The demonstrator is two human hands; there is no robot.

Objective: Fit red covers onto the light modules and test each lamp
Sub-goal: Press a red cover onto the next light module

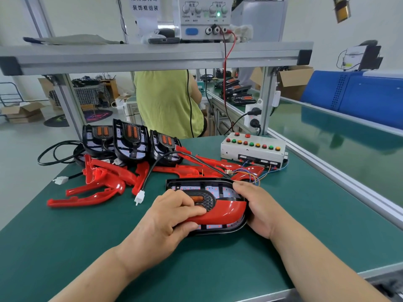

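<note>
The light module (220, 189) lies flat on the green table (305, 225) right under our hands; a red cover (229, 211) sits across its near half, while the far half is bare and shows an LED board with small red dots that we cannot call lit or unlit; we judge the cover is being pressed home and is not yet seated all round. Our left hand (172, 216) bears on the module's left part, fingers curled over the orange-and-black centre grille and the cover's edge, thumb against the near rim; that grip is clamped on the cover, likely to squeeze it into the housing. Our right hand (255, 205) wraps the module's right end, fingers round the far rim; its grip is closed on the housing, seemingly bracing it so the push does not slide it.

A black cable (165, 154) arcs from the module's far rim to a white connector (139, 196) lying just left of the module, mated to nothing we can see, so testing looks not yet begun; behind and left of the module lie loose red covers (102, 182) in a heap, ready to hand; beyond those, uncovered modules (130, 140) stand on edge; behind and right of the module sits the button test box (253, 150), near enough for the lamp check.
</note>
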